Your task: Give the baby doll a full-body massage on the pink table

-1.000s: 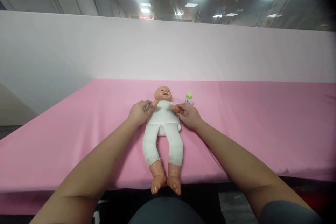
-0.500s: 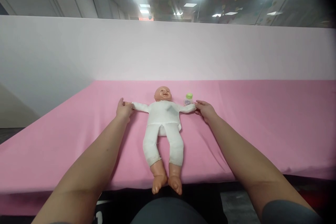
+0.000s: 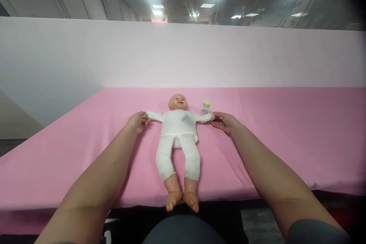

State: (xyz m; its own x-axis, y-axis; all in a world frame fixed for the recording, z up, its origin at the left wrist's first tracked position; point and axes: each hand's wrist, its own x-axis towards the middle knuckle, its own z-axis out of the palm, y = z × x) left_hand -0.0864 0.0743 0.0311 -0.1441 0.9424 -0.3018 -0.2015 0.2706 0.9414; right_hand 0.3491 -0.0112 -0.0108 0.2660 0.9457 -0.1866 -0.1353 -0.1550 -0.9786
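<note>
A baby doll (image 3: 177, 126) with a white cloth body lies on its back in the middle of the pink cover (image 3: 274, 133), its arms stretched out sideways and its bare feet at the near edge. My left hand (image 3: 138, 122) is closed around the doll's hand at the left, which my fingers hide. At the right, my right hand (image 3: 224, 122) grips the doll's other hand, also covered by my fingers. Just beyond that doll arm stands a small clear bottle (image 3: 205, 108) with a green cap.
Behind the pink-covered table rises a low white wall (image 3: 183, 53), with glass (image 3: 183, 0) reflecting ceiling lights above it. The table's near edge runs in front of my body. A white panelled door (image 3: 76, 0) shows at the upper left.
My left fingers have folded over the doll's hand, where the thumb stuck up before. My right fingers have shifted slightly on the other doll hand. The doll's body and the bottle stay put.
</note>
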